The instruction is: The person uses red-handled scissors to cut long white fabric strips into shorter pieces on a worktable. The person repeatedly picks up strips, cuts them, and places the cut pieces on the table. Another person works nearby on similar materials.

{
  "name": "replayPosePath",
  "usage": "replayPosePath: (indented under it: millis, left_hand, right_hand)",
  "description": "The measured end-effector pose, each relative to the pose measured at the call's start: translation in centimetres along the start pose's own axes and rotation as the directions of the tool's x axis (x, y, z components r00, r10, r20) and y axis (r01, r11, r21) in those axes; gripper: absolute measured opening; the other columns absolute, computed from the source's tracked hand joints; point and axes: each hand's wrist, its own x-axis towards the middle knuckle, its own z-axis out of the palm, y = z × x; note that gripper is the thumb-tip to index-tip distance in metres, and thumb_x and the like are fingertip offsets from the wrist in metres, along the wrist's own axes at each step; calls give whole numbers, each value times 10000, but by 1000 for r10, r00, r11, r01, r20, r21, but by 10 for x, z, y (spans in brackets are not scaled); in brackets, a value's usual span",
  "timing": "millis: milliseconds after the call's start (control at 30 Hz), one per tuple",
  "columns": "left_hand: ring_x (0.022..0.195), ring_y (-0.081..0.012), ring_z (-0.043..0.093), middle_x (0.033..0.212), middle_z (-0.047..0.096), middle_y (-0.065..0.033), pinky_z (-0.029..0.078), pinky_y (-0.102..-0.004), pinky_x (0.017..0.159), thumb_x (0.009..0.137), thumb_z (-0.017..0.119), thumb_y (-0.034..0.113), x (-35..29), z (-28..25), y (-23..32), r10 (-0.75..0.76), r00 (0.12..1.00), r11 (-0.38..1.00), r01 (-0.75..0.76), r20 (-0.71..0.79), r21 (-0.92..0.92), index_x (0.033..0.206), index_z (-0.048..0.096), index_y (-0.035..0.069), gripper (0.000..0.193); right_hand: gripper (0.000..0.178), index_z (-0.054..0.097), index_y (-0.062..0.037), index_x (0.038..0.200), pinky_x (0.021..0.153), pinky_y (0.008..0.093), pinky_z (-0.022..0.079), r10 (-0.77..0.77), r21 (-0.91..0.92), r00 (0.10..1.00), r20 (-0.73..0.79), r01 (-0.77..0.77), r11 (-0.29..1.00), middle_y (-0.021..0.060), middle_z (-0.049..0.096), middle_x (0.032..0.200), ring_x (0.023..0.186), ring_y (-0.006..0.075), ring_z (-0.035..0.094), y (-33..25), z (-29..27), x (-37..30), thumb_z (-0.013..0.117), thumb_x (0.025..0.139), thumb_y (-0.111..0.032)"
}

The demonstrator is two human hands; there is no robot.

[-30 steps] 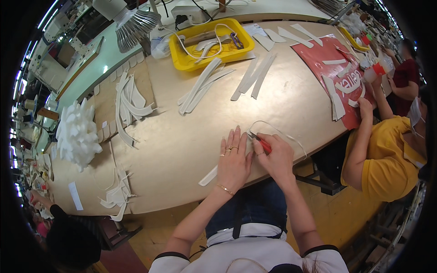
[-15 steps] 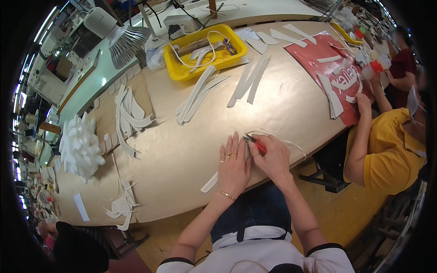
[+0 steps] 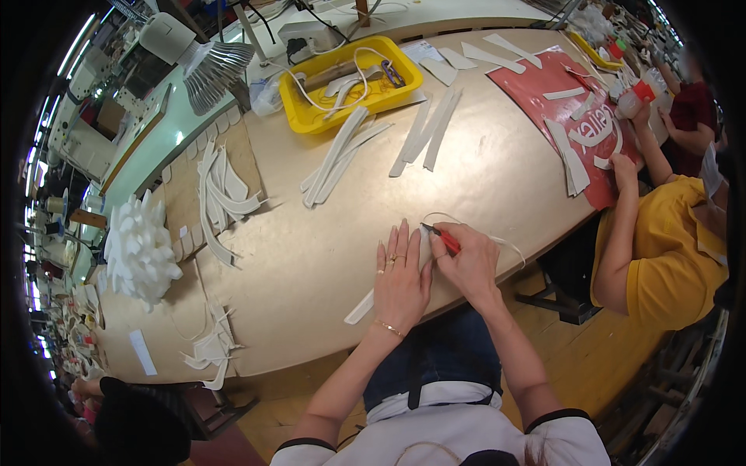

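My left hand (image 3: 402, 276) lies flat, fingers stretched out, pressing a long white strip (image 3: 360, 307) against the table. The strip runs under the palm, and its far end shows beside the fingertips. In my closed right hand (image 3: 474, 260) is a small pair of red-handled snips (image 3: 447, 241), with dark pointed tips at the strip's far end. My fingers partly cover the tool. A thin pale cord (image 3: 505, 243) curves out on the table beyond my right hand.
A yellow tray (image 3: 353, 113) holds a cord and tools. Bundles of white strips (image 3: 336, 167) lie ahead, with curved pieces (image 3: 225, 186) to the left. A white foam-like cluster (image 3: 142, 250) sits further left. At right, a co-worker in yellow (image 3: 660, 241) handles pieces on a red sheet (image 3: 536, 116).
The snips' dark tips, spread apart before, now appear closer together at the strip's end. My left hand stays nearly in place on the strip. The view has shifted slightly.
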Motion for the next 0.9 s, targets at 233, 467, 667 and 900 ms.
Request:
replayPosePath:
  millis: [233, 467, 667, 900]
  left_hand:
    - [1437, -398, 322, 1561, 315, -218, 208, -538, 1184, 953, 547, 194, 0, 0, 0, -4, 1000, 1000, 3, 13, 23, 1464, 388, 15, 564]
    - [1444, -389, 312, 1566, 308, -216, 203, -534, 1187, 954, 541, 199, 0, 0, 0, -2, 1000, 1000, 2, 3, 16, 1475, 376, 24, 573]
    - [1443, -384, 317, 1564, 313, -217, 206, -527, 1189, 957, 537, 205, 0, 1, 0, 6, 1000, 1000, -6, -8, 27, 1466, 385, 18, 563]
    - [1443, -382, 319, 1558, 323, -217, 211, -521, 1188, 962, 533, 210, 1, 1, 0, 5, 1000, 1000, -5, -11, 29, 1452, 399, 11, 546]
  right_hand:
    - [218, 741, -106, 979, 605, 398, 522, -28, -3, 1000, -8, 28, 1000, 90, 704, 802, 677, 298, 680, -3, 2, -4, 683, 837, -262]
    - [238, 739, -131, 1006, 625, 408, 533, -13, -21, 998, 60, 14, 1000, 82, 711, 839, 696, 309, 685, 0, 1, 5, 664, 849, -294]
    - [235, 742, -129, 1008, 643, 403, 536, -22, -36, 998, 60, 24, 999, 87, 716, 851, 715, 306, 690, -1, -1, 4, 657, 853, -284]
    - [239, 750, -105, 994, 650, 394, 536, -24, -43, 999, 45, 26, 999, 95, 715, 840, 714, 294, 692, 2, 0, 3, 665, 853, -279]
